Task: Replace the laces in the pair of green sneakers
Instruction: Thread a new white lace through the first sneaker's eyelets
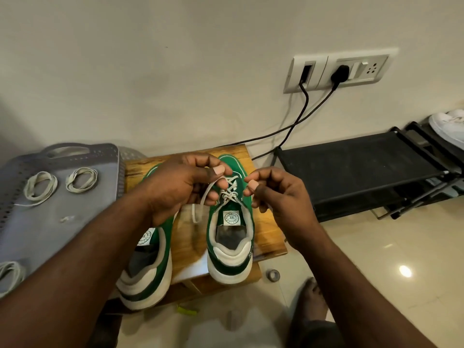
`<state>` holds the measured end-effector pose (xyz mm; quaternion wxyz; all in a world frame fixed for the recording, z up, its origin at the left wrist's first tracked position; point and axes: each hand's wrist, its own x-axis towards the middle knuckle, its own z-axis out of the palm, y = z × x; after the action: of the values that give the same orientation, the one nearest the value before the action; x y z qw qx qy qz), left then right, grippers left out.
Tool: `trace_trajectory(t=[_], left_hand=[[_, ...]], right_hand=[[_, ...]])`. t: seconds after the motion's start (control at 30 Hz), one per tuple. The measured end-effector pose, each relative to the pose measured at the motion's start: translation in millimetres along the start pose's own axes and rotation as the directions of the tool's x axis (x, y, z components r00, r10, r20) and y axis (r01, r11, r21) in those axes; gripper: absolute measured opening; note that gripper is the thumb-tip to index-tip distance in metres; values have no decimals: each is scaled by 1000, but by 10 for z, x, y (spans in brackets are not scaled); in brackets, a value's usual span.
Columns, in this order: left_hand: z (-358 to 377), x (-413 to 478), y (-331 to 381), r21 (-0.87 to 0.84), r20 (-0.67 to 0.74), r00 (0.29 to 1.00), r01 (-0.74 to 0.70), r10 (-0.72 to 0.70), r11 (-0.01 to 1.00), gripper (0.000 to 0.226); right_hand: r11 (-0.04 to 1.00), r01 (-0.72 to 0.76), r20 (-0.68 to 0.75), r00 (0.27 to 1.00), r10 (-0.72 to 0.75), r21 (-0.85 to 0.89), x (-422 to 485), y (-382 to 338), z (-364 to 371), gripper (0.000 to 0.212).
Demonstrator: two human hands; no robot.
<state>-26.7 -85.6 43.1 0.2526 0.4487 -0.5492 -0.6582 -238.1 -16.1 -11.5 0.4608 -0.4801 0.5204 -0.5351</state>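
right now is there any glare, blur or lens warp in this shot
Head view: one bright glare spot on the glossy floor; head view: the grey tray at the left edge is soft, while the lace and green sneaker are sharp; head view: the wide lens tilts the socket plate.

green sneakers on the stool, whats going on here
A person is working on the right-hand green sneaker on a wooden stool. The left hand pinches one strand of its white lace; the right hand seems to pinch the other. The second sneaker stands beside it, and coiled laces lie on a grey tray.
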Motion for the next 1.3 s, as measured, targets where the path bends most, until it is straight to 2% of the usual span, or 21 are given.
trace_trajectory(t=[0.2, 0.3, 0.47, 0.57, 0.67, 0.77, 0.83, 0.93, 1.07, 1.3], left_hand=[[25, -309, 246, -242, 18, 991, -121, 129, 963, 33], [52, -419, 438, -265, -4, 981, -188, 194, 946, 34], [194, -822, 1170, -272, 23, 947, -303, 321, 913, 36], [278, -1039, 1502, -219, -8, 921, -382, 390, 898, 37], [368, -1220, 1693, -188, -71, 904, -428, 423, 884, 29], [440, -1337, 1762, -88, -167, 889, -444, 427, 891, 19], [458, -1384, 1779, -49, -250, 875, -438, 414, 897, 17], [458, -1441, 1814, 16, -350, 838, -441, 419, 897, 17], [451, -1468, 1876, 116, -393, 797, -452, 459, 884, 18], [402, -1401, 1948, 222, -501, 690, -481, 522, 848, 15]], right_hand=[[986, 47, -11, 999, -46, 162, -65, -403, 31, 14], [983, 62, 0, 998, -63, 170, -72, -614, 121, 24], [985, 138, 2, 990, -139, 106, -130, -1450, 148, 37], [976, 197, -19, 980, -196, 93, -219, -1875, 194, 35], [971, 235, -35, 972, -233, 54, -302, -2181, 214, 39], [966, 256, -22, 966, -257, -42, -387, -2354, 249, 42], [957, 275, -24, 960, -278, -88, -430, -2416, 277, 35], [952, 264, -85, 956, -279, -152, -485, -2512, 319, 15], [941, 240, -184, 940, -287, -240, -404, -2581, 369, 20], [916, 236, -133, 948, -290, -323, -287, -2706, 496, 22]])
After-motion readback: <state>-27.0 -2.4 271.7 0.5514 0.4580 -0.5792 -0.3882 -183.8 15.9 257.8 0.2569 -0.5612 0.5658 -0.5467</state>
